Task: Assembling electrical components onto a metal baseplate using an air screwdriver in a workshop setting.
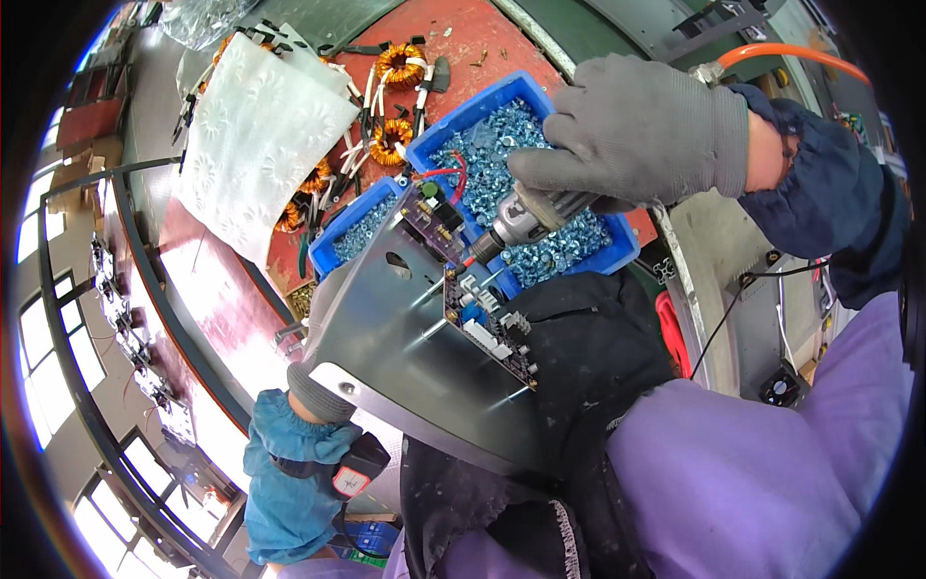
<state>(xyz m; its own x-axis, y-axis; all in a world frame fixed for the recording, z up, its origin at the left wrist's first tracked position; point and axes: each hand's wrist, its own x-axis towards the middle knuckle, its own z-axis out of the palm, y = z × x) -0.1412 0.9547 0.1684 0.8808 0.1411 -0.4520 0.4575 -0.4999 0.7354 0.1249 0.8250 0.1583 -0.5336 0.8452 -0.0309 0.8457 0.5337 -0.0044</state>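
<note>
My gloved right hand [637, 130] is wrapped round a power screwdriver [521, 218]. Its bit comes down at the upper edge of a circuit board [479, 333] lying on a bent grey metal panel [386, 338]. A second, smaller circuit board [431, 224] with red wires sits at the panel's far end. Behind the panel's left side, my gloved left hand [326, 304] grips it; the panel hides most of its fingers. The panel is tilted over my lap. Several metal posts stick out of it beside the larger board.
Beyond the panel stand a large blue bin [511, 92] and a smaller blue bin [359, 217], both holding small screws. Copper-wound coils [400, 66] with white leads lie on the red tabletop [463, 34]. A white foam sheet [260, 135] covers some. An orange hose [796, 52] arches at upper right.
</note>
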